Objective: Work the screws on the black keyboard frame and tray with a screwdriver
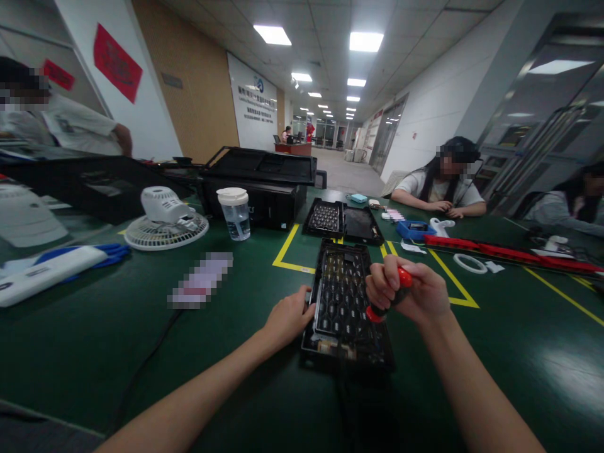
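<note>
A black rectangular housing with rows of dark oval lens-like cells lies in front of me on the green table. Its near end shows wiring and small parts. My left hand grips the housing's left edge, thumb on the rim. In my closed right hand is a red-and-black screwdriver, tilted over the right side of the housing. The screwdriver's shaft and tip cannot be made out. Just beyond lies a similar unit opened in two halves: a panel with cells and a dark cover.
To the left are a white fan, a lidded cup, a phone-like blurred item and a white device. A large black case stands behind. At right lie a blue tray and white ring. Other people sit around.
</note>
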`<state>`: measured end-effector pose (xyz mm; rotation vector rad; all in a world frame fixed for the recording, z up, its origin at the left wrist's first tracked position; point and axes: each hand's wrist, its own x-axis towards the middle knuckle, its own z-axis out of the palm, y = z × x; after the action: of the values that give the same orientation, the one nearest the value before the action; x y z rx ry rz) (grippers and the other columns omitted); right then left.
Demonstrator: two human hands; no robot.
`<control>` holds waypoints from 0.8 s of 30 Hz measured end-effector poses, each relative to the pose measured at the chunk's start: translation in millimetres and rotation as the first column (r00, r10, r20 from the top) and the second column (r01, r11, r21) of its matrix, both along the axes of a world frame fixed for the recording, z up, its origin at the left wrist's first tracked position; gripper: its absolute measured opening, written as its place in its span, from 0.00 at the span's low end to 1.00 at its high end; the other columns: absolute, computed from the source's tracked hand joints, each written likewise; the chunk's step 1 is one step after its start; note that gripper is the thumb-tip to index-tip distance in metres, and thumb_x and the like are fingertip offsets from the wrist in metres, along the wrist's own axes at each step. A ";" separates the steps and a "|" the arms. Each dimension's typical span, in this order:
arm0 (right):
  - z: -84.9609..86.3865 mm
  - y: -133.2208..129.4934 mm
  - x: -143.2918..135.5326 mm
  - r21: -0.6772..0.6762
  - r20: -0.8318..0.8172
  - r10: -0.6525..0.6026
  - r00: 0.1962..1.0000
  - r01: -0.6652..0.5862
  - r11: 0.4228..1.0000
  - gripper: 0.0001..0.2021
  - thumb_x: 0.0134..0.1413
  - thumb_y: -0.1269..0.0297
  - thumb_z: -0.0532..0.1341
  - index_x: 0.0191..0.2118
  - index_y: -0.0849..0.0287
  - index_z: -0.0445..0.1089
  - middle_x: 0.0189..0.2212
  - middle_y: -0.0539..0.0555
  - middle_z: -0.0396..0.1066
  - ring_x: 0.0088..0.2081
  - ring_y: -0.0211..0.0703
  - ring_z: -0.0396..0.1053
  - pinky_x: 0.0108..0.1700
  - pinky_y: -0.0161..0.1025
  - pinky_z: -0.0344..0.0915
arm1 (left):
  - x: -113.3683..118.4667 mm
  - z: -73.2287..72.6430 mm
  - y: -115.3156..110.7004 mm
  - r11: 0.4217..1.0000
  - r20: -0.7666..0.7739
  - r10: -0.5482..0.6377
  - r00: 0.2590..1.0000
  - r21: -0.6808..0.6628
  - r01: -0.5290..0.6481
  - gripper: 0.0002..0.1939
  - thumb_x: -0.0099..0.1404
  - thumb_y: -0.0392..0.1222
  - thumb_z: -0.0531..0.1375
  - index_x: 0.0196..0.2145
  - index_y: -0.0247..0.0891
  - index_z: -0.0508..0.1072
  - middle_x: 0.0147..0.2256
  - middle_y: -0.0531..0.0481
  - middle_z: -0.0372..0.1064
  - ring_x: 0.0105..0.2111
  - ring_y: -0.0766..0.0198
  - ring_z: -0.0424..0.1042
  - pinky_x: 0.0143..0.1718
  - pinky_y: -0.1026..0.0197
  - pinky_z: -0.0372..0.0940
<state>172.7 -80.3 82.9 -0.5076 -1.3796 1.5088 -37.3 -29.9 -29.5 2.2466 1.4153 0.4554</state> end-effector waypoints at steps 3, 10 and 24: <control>1.6 -0.7 -0.4 -0.004 0.000 0.021 1.000 -0.021 1.000 0.11 0.48 0.59 0.49 0.22 0.59 0.61 0.18 0.50 0.58 0.20 0.40 0.59 0.23 0.39 0.56 | 0.7 1.6 -0.6 1.000 -0.007 0.005 1.000 -0.027 -0.005 0.18 0.63 0.46 0.48 0.50 0.39 0.58 0.31 0.49 0.70 0.34 0.61 0.70 0.34 0.63 0.59; 4.1 -1.4 0.1 -0.018 0.029 0.024 0.999 -0.023 1.000 0.09 0.48 0.59 0.50 0.26 0.58 0.60 0.21 0.51 0.59 0.23 0.41 0.60 0.27 0.41 0.57 | 0.5 0.7 0.1 1.000 0.004 -0.003 1.000 -0.009 0.003 0.18 0.63 0.46 0.48 0.50 0.40 0.58 0.30 0.50 0.71 0.34 0.61 0.71 0.33 0.63 0.59; 4.9 -1.7 2.3 0.010 0.018 0.041 0.999 -0.041 0.999 0.08 0.51 0.62 0.49 0.30 0.59 0.61 0.26 0.52 0.62 0.28 0.43 0.62 0.32 0.44 0.59 | -0.6 -7.6 2.2 0.999 0.035 -0.012 0.999 0.033 0.010 0.17 0.63 0.47 0.49 0.49 0.41 0.58 0.29 0.51 0.70 0.31 0.61 0.70 0.31 0.63 0.59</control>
<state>175.0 -82.1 87.8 -0.4899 -1.4193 1.5324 -37.9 -27.7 -37.1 2.2600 1.3868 0.5151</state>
